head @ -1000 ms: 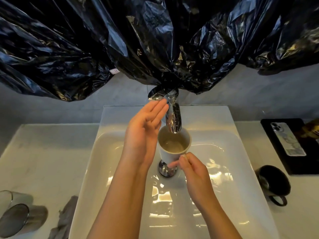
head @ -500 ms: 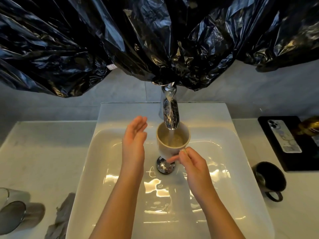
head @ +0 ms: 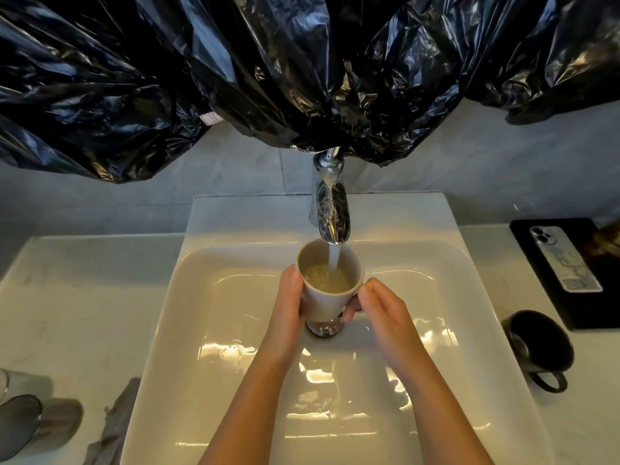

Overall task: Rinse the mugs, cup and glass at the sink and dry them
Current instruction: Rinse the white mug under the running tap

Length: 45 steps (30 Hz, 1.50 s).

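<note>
- The cup is held upright over the sink, under the tap; water streams into it.
- The left hand has its fingers curled round the cup's left wall.
- The right hand has its fingers curled round the cup's right side.
- The black mug sits on the counter, right of the sink.

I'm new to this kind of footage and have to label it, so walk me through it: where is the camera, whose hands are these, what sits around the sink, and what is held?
There is no machine: a person wears one wide-angle camera on the head, looking down at their hands. The left hand and right hand both hold a white cup under the running tap, over the white sink. Right of it, a black mug lies on its side near a phone on a black mat. Left of it lie a grey cloth and a grey tumbler on its side. Black plastic sheeting hangs above.
</note>
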{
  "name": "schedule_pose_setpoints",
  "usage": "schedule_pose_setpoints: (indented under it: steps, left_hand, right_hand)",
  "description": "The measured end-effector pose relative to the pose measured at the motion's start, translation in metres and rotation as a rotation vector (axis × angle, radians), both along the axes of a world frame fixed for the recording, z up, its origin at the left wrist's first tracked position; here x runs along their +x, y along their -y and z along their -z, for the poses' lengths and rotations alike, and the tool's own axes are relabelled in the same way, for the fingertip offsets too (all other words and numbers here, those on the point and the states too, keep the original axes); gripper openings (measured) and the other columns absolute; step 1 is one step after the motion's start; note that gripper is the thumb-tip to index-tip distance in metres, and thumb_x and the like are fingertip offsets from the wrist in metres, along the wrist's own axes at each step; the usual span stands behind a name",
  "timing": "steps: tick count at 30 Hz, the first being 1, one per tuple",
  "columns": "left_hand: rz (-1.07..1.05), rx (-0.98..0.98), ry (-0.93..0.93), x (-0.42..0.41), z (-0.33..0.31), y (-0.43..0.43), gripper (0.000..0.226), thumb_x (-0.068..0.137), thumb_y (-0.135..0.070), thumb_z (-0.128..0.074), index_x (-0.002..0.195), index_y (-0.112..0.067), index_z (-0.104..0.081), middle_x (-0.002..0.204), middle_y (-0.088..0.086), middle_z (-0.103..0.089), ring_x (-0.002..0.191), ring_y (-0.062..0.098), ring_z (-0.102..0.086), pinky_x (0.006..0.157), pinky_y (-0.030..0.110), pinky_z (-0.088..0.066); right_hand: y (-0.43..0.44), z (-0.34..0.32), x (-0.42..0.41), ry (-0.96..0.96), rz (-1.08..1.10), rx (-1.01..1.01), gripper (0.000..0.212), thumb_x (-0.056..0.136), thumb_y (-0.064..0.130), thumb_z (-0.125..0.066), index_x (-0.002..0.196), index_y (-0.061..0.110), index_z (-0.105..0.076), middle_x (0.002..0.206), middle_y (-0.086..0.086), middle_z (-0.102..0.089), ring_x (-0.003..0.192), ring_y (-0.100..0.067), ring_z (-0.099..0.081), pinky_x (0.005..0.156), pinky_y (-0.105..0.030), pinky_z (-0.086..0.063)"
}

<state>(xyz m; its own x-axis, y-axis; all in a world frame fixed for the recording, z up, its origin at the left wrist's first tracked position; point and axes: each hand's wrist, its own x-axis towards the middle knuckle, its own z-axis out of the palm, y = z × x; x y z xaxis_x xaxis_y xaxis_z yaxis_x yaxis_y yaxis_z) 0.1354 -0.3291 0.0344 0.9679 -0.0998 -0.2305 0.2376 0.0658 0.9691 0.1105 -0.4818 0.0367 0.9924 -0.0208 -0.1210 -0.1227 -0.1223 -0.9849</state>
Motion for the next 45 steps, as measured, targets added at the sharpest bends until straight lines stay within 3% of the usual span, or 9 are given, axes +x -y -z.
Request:
schedule_pose_setpoints:
  steps: [5, 8, 11, 15, 19, 26, 32, 39, 45]
  left_hand:
    - [0.050, 0.110, 0.017, -0.007, 0.003, -0.009, 0.050, 0.093, -0.047, -0.035, 0.134, -0.022, -0.050, 0.132, -0.006, -0.057, 0.127, 0.010, -0.049, 0.106, 0.035, -0.042]
    - [0.034, 0.486, 0.393, -0.021, -0.005, -0.021, 0.046, 0.090, -0.026, -0.042, 0.135, -0.032, -0.049, 0.137, -0.024, -0.048, 0.130, -0.006, -0.040, 0.109, 0.016, -0.032]
    - [0.298, 0.927, 0.754, -0.019, -0.001, -0.029, 0.036, 0.079, -0.018, -0.058, 0.113, -0.026, -0.066, 0.118, -0.012, -0.065, 0.120, 0.004, -0.051, 0.109, 0.028, -0.034]
    - [0.575, 1.251, 0.753, 0.003, -0.002, -0.020, 0.026, 0.066, -0.014, -0.075, 0.089, -0.027, -0.071, 0.093, -0.009, -0.072, 0.089, 0.020, -0.065, 0.081, 0.037, -0.051]
    - [0.648, 1.489, 0.811, 0.016, -0.014, -0.010, 0.026, 0.082, -0.020, -0.070, 0.107, -0.028, -0.071, 0.099, -0.003, -0.073, 0.085, 0.027, -0.065, 0.070, 0.028, -0.042]
    - [0.555, 1.344, 0.788, 0.001, -0.008, 0.002, 0.022, 0.068, -0.009, -0.079, 0.084, -0.022, -0.070, 0.062, 0.000, -0.067, 0.052, 0.026, -0.063, 0.047, 0.026, -0.046]
    - [0.507, 1.316, 0.885, -0.003, 0.004, -0.010, 0.013, 0.070, -0.024, -0.072, 0.082, -0.027, -0.073, 0.069, -0.008, -0.069, 0.062, 0.016, -0.063, 0.048, 0.023, -0.046]
    - [0.623, 1.426, 0.750, 0.003, 0.014, -0.019, 0.035, 0.076, -0.021, -0.073, 0.110, -0.028, -0.070, 0.112, -0.006, -0.069, 0.114, 0.020, -0.058, 0.091, 0.045, -0.048]
    - [0.615, 1.364, 0.807, 0.001, 0.000, -0.007, 0.050, 0.051, -0.001, -0.079, 0.094, -0.026, -0.075, 0.072, -0.002, -0.072, 0.061, 0.022, -0.067, 0.051, 0.026, -0.051]
  right_hand:
    - [0.008, -0.003, -0.003, -0.087, -0.090, 0.043, 0.034, 0.104, 0.021, -0.045, 0.072, 0.008, -0.041, 0.059, 0.007, -0.039, 0.058, -0.010, -0.036, 0.062, -0.033, -0.035]
    - [0.009, -0.001, -0.008, -0.089, -0.065, 0.031, 0.039, 0.100, 0.029, -0.050, 0.074, 0.003, -0.039, 0.065, 0.000, -0.036, 0.062, -0.013, -0.033, 0.061, -0.029, -0.031]
    - [0.010, 0.000, -0.008, -0.050, -0.068, 0.005, 0.033, 0.101, 0.018, -0.049, 0.070, 0.009, -0.041, 0.062, 0.008, -0.037, 0.061, -0.007, -0.034, 0.059, -0.017, -0.032]
    - [0.011, 0.000, -0.004, 0.026, -0.125, -0.013, 0.036, 0.097, 0.025, -0.053, 0.072, 0.001, -0.043, 0.063, 0.007, -0.038, 0.060, -0.004, -0.034, 0.058, -0.015, -0.032]
    - [0.008, 0.003, -0.001, 0.056, -0.109, 0.001, 0.031, 0.093, 0.030, -0.055, 0.072, 0.008, -0.049, 0.066, 0.007, -0.043, 0.062, -0.005, -0.038, 0.060, -0.017, -0.035]
    - [0.006, 0.006, 0.009, -0.079, 0.018, 0.051, 0.050, 0.075, 0.053, -0.073, 0.116, 0.066, -0.047, 0.127, 0.028, -0.049, 0.114, 0.008, -0.051, 0.084, -0.016, -0.049]
    - [0.005, 0.013, 0.011, -0.144, 0.067, 0.157, 0.055, 0.086, 0.026, -0.072, 0.121, 0.061, -0.050, 0.121, 0.005, -0.060, 0.106, -0.011, -0.063, 0.081, -0.023, -0.055]
    - [-0.006, 0.015, 0.010, -0.115, 0.018, 0.149, 0.060, 0.071, 0.029, -0.073, 0.121, 0.056, -0.053, 0.117, 0.003, -0.063, 0.096, -0.005, -0.067, 0.075, -0.018, -0.053]
    - [-0.002, 0.020, 0.012, -0.131, 0.068, 0.226, 0.058, 0.078, 0.026, -0.072, 0.129, 0.046, -0.051, 0.115, -0.002, -0.063, 0.097, -0.007, -0.068, 0.079, -0.021, -0.056]
